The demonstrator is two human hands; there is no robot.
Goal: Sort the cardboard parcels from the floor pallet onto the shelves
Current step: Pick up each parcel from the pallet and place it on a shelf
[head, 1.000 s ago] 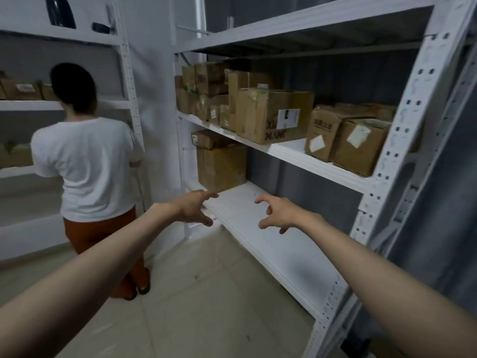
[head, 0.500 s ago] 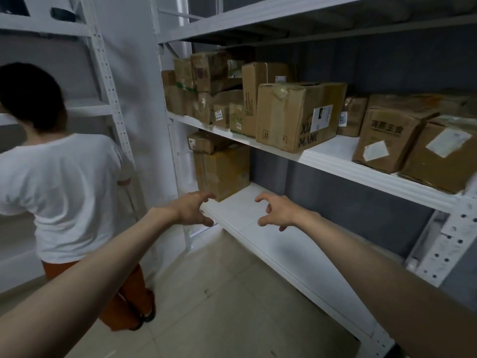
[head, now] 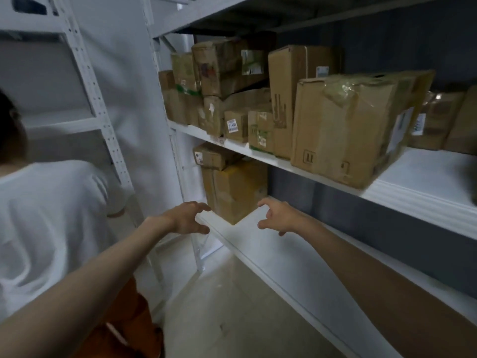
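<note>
Both arms stretched toward the lower shelf (head: 289,257). Left hand (head: 184,218) and right hand (head: 280,217) empty, fingers spread and loosely curved, gripping nothing. Between and just beyond them, a big box (head: 232,192) on that shelf, a flat parcel (head: 214,156) stacked on top. More parcels (head: 348,125) crowded on the shelf above. At left, a person (head: 49,215) in a white shirt, back turned.

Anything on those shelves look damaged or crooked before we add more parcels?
Yes. The big box at the front of the middle shelf is crumpled, with wrinkled tape on top, and sits skewed with a corner over the shelf edge. The top box in the stack behind is dented too.
</note>
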